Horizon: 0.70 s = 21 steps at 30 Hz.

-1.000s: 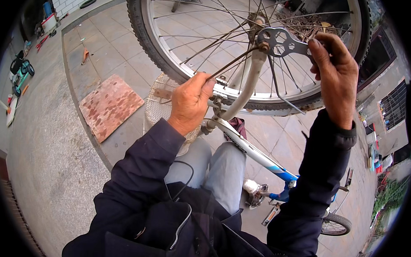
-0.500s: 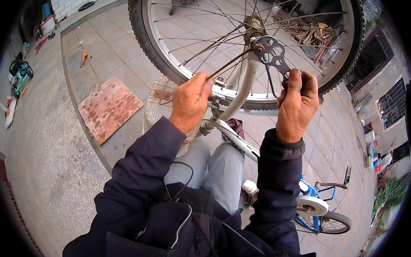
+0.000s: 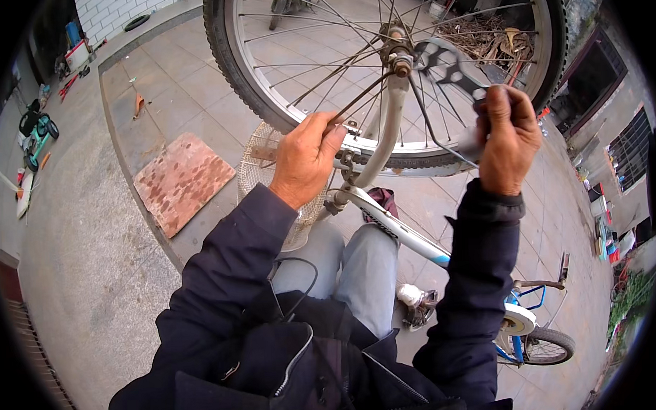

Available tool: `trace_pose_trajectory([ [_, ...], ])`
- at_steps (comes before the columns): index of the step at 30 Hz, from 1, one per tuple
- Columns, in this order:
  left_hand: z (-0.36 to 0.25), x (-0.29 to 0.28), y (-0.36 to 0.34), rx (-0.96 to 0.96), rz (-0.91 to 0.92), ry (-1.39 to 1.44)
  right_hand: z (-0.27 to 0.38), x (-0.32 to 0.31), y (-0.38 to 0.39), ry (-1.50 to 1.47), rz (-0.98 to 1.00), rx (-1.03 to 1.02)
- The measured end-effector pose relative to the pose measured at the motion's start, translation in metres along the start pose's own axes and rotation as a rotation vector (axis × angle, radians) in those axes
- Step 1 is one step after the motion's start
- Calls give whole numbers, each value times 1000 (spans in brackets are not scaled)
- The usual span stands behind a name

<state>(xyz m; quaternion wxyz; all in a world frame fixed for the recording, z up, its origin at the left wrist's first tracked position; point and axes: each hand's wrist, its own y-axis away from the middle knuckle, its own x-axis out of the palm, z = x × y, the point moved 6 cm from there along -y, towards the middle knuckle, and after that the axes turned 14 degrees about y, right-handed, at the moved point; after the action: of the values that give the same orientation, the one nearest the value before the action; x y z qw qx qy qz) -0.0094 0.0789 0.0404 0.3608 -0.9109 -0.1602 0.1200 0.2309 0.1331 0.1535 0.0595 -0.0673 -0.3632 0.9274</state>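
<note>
A bicycle wheel (image 3: 233, 78) rises in front of me, held in a white curved fork (image 3: 391, 123). My left hand (image 3: 306, 159) is closed, pinching the lower end of a thin metal rod (image 3: 360, 97) that runs up to the axle nut (image 3: 402, 61). In my right hand (image 3: 510, 137) is a flat multi-hole wrench (image 3: 449, 65), slightly blurred, its far end close to the axle but apart from the nut. A second thin rod (image 3: 428, 122) hangs from the axle and ends near my right wrist.
Beside the fork is a pale mesh basket (image 3: 253, 171). The white bicycle frame (image 3: 408, 235) extends toward my right forearm. A stained reddish board (image 3: 184, 182) lies on the paving at left. A blue bicycle (image 3: 524, 335) lies at lower right; a scrap pile (image 3: 492, 44) sits behind the wheel.
My right hand has drawn the wrench off the axle nut, moving up and to the right. The second rod has swung rightward. My left hand keeps its hold on the first rod.
</note>
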Motion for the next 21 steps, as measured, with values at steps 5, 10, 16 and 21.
trace_pose_trajectory([
  [5, -9, 6, -7, 87, -20, -13, -16, -11, 6, -67, 25, 80],
  [10, -12, 12, -10, -31, -2, 65, -19, 7, 20, -167, 80, 120],
  [16, -7, 11, -10, -53, 3, 82, -27, 17, 25, -102, 81, 135],
  [21, -4, 12, -8, -34, 1, 76, -40, 29, 45, -130, 135, 226],
])
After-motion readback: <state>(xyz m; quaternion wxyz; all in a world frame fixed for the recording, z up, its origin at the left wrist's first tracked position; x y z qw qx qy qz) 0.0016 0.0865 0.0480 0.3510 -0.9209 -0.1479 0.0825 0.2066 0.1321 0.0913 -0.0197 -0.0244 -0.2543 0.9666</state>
